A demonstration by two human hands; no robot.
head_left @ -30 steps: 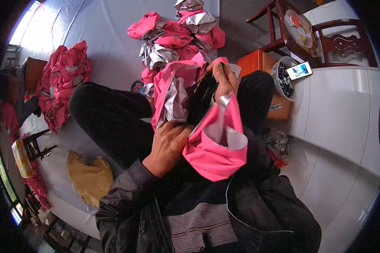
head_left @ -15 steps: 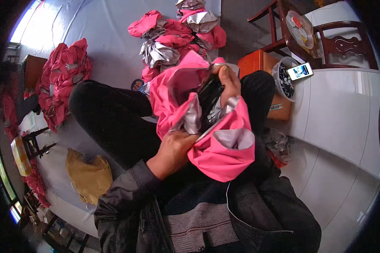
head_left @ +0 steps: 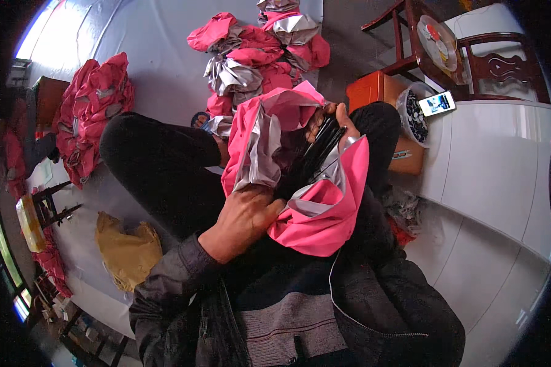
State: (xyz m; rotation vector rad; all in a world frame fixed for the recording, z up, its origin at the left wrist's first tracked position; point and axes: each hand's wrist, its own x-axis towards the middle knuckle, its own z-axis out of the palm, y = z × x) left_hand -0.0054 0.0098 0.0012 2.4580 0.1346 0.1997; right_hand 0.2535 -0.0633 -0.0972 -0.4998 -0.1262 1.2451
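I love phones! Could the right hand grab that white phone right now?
Probably not right now: the right hand is full, gripping black rods, and the white phone lies out past the bent right knee.

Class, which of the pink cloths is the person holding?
The pink cloth at centre, gripped by the left hand, with dark rods in the right hand; the other pink heaps lie clear of both hands.

Head-worn cam (L of pair, wide fisheye) is looking down & a bit fwd, view sitting upright, unmirrored. Black jacket [head_left: 392, 306] is filling btm ctr, v. close; pink cloth [head_left: 333, 226] is showing mid-frame, near; wooden chair [head_left: 505, 64] is appearing top R, farther off, edges bending twd dark rim.
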